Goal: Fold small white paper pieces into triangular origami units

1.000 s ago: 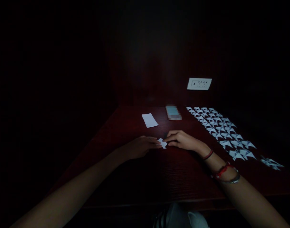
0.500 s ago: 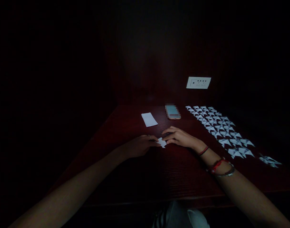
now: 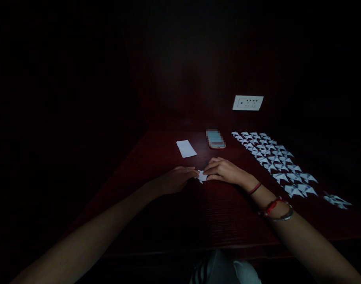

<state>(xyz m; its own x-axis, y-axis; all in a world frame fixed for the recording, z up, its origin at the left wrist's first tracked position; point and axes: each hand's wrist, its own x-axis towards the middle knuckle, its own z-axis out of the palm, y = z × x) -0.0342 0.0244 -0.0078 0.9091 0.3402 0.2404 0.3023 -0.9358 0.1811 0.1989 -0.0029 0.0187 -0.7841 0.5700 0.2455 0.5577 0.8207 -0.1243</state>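
A small folded piece of white paper (image 3: 201, 176) lies on the dark red table (image 3: 216, 213), between my two hands. My left hand (image 3: 177, 179) presses on its left edge with closed fingertips. My right hand (image 3: 224, 171) pinches its right edge, fingers curled together. Both hands rest on the table. Red and dark bracelets circle my right wrist.
A flat white paper slip (image 3: 186, 148) and a phone (image 3: 215, 139) lie further back. Several folded white paper pieces (image 3: 275, 159) are lined up in rows along the right side. A white wall socket (image 3: 248, 103) sits behind them. The surroundings are very dark.
Both hands and the paper piece have shifted slightly away from me, and my right fingers have curled in tighter on the paper.
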